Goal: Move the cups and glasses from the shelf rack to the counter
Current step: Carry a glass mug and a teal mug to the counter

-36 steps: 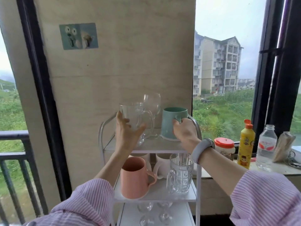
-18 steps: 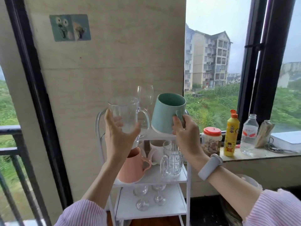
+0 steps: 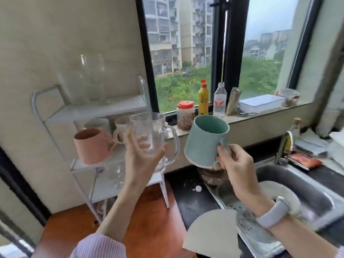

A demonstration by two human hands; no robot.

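Gripping clear ribbed glass mug (image 3: 151,135), left hand (image 3: 141,159) grip clamped round body; right hand (image 3: 235,161) grip clamped on matte teal ceramic cup (image 3: 205,141) handle. Both aloft, tilted, between white shelf rack (image 3: 89,110) and dark tabletop (image 3: 188,190).

Clear glass mug (image 3: 151,138) and tilted teal mug (image 3: 205,139) held aloft; pink mug (image 3: 91,145) on rack (image 3: 55,116)

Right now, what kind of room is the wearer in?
Most likely a home kitchen. There's a steel sink with a faucet set in a dark counter, a white shelf rack holding mugs and glasses, and a windowsill lined with bottles and a jar.
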